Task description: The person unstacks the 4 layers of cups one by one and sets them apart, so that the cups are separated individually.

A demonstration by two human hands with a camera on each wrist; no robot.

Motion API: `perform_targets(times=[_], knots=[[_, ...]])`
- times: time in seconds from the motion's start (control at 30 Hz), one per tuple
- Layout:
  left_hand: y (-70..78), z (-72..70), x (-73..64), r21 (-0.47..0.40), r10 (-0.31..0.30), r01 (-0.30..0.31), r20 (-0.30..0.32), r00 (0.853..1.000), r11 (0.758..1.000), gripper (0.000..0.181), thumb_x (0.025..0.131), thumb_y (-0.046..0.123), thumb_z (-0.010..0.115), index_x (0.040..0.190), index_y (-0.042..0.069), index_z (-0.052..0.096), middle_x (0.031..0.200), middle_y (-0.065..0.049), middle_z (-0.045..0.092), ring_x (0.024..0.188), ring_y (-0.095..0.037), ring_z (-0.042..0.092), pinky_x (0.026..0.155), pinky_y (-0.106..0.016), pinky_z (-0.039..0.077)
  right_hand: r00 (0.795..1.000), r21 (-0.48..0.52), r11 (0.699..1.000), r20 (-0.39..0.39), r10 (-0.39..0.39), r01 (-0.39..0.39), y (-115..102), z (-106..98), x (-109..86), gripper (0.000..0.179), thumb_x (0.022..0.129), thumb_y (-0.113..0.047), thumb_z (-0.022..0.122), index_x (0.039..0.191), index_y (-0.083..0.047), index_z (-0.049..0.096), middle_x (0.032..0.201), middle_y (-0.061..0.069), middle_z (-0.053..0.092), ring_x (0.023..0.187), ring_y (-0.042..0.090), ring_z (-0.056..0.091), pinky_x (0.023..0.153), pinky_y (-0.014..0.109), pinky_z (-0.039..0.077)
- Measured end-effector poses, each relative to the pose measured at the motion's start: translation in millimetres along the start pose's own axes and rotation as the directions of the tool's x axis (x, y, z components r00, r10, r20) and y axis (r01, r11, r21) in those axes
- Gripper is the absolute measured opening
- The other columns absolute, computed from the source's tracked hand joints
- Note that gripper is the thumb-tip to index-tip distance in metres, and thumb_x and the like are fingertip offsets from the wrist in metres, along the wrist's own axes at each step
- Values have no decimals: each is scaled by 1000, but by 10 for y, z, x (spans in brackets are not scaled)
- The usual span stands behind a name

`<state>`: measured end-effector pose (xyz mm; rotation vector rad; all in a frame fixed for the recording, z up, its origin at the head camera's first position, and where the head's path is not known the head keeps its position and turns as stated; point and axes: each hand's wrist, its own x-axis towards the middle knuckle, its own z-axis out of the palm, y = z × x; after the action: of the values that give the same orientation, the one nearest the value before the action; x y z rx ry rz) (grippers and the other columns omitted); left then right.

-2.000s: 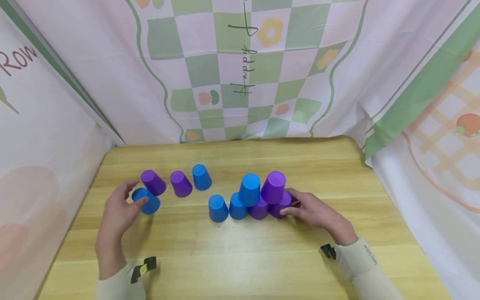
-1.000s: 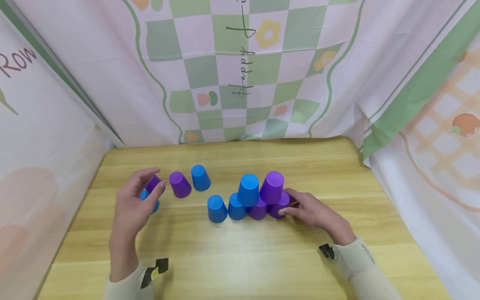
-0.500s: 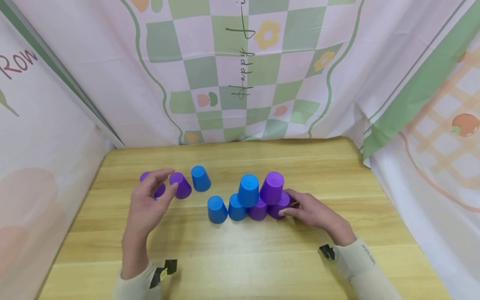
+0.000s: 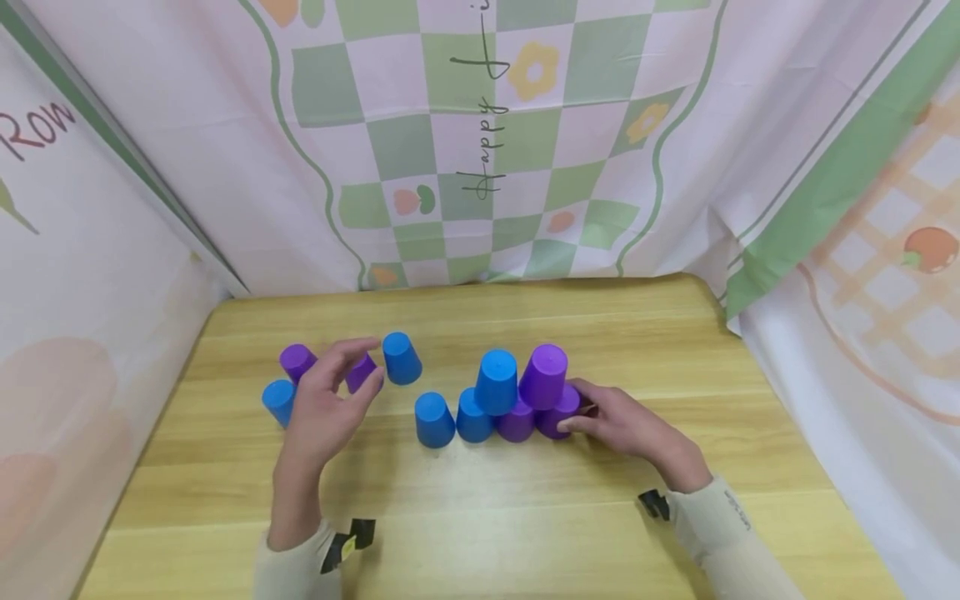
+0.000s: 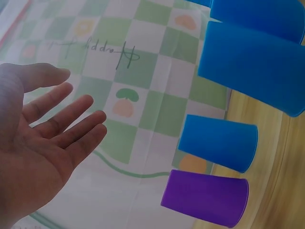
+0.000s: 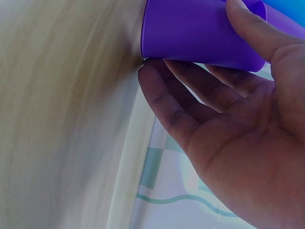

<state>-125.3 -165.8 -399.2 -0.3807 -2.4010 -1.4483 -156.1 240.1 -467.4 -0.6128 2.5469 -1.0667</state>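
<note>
My left hand (image 4: 326, 417) hovers with spread fingers and nothing in its grasp, partly hiding an upside-down purple cup (image 4: 361, 372). Just past its fingertips stands a blue cup (image 4: 402, 360). In the left wrist view the palm and loose fingers show plainly, apart from the cups. My right hand (image 4: 637, 429) holds the purple cup (image 4: 564, 408) at the right end of a bottom row, thumb on one side and fingers on the other, as the right wrist view shows. A blue cup (image 4: 498, 379) and a purple cup (image 4: 545, 375) sit on top of that row.
Left of the stack, a blue cup (image 4: 434, 421) ends the bottom row. Behind my left hand stand another purple cup (image 4: 297, 362) and a blue cup (image 4: 278, 400). A patterned curtain (image 4: 480, 150) hangs at the back of the wooden table (image 4: 480, 517).
My left hand has travelled rightward from the far-left blue cup, passing over the purple cups, without carrying anything. My right hand keeps its place on the purple cup.
</note>
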Motion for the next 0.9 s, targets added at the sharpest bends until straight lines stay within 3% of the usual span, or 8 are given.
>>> perform_targets(times=[0.2, 0.37, 0.6, 0.73, 0.9], knots=[[29, 78, 10, -39, -17, 19, 38, 999, 999, 38, 93, 27, 68, 130, 23, 59, 130, 4, 61, 125, -19, 56, 103, -37, 48, 1000, 7, 1000, 4, 12, -12, -7, -2, 0, 39, 91, -43, 66, 123, -22, 57, 106, -6, 69, 97, 14, 65, 84, 31, 55], [50, 161, 30, -98, 7, 0, 68, 998, 995, 39, 94, 26, 67, 131, 17, 59, 132, -2, 59, 127, -19, 54, 105, -36, 46, 1000, 8, 1000, 8, 19, -20, 1, 4, 3, 39, 91, -44, 65, 122, -21, 57, 105, -5, 69, 97, 14, 65, 83, 31, 55], [96, 281, 61, -87, -9, 18, 101, 995, 996, 40, 94, 35, 66, 131, 24, 58, 131, 6, 58, 127, -21, 53, 106, -48, 44, 1000, 9, 1000, 6, 15, -15, 1, -8, 6, 39, 91, -44, 65, 122, -21, 57, 106, -5, 69, 98, 14, 65, 84, 31, 55], [120, 366, 97, -112, 19, -6, 113, 993, 994, 40, 92, 35, 68, 130, 28, 57, 129, 9, 58, 126, -17, 53, 108, -44, 44, 1000, 13, 1000, 6, 10, -10, -4, -15, 6, 38, 91, -43, 66, 122, -21, 57, 106, -5, 69, 97, 15, 65, 84, 30, 55], [188, 480, 115, -118, -51, 69, 145, 988, 991, 51, 88, 44, 71, 135, 32, 53, 134, 10, 56, 128, -11, 51, 107, -40, 45, 1000, 13, 1000, 10, -2, 2, 5, 1, 6, 38, 92, -43, 65, 122, -21, 57, 106, -5, 69, 98, 14, 65, 85, 30, 55]])
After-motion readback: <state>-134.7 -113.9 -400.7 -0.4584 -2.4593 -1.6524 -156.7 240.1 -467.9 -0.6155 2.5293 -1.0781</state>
